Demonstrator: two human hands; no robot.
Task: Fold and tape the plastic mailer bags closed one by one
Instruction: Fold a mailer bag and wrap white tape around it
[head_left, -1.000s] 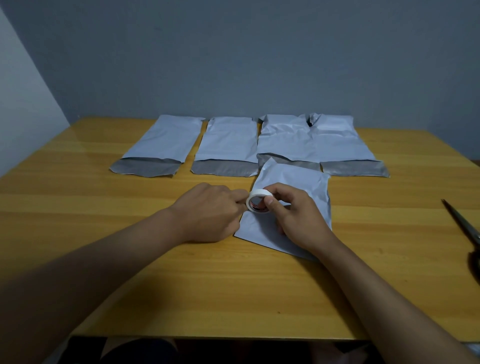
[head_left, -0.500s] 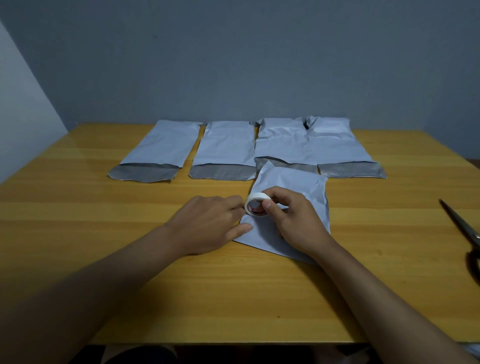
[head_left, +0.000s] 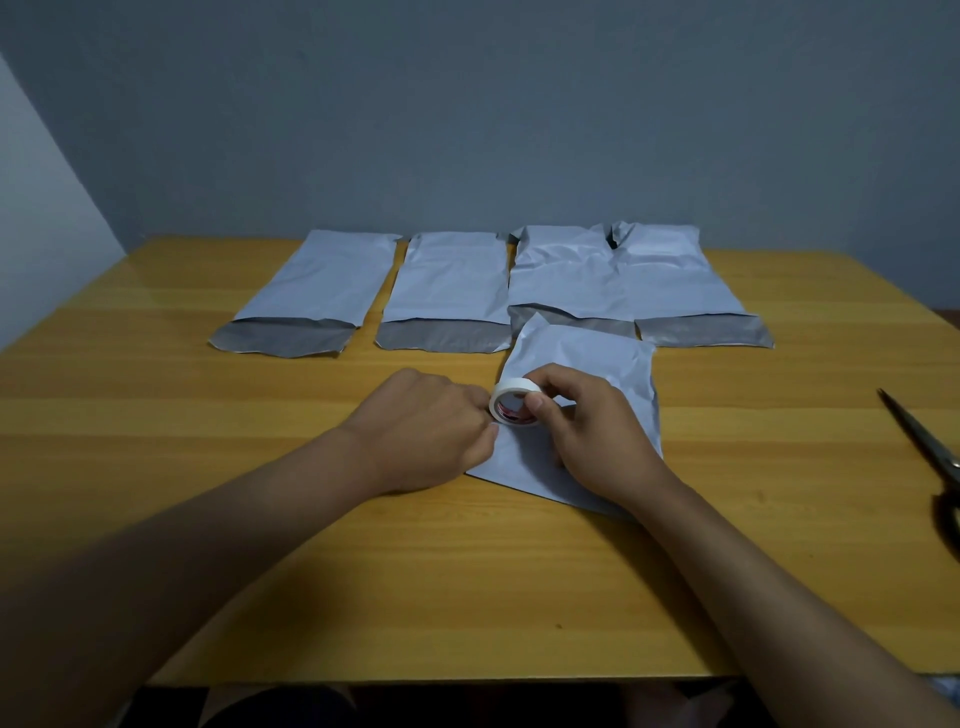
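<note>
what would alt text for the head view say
A person's right hand holds a white tape roll over a folded white mailer bag on a wooden table, the left hand picking at the roll. Four unfolded mailers line the far edge; scissors lie right.

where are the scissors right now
The scissors lie at the far right edge of the head view, on the wooden table, apart from both hands and to the right of the folded mailer bag.
</note>
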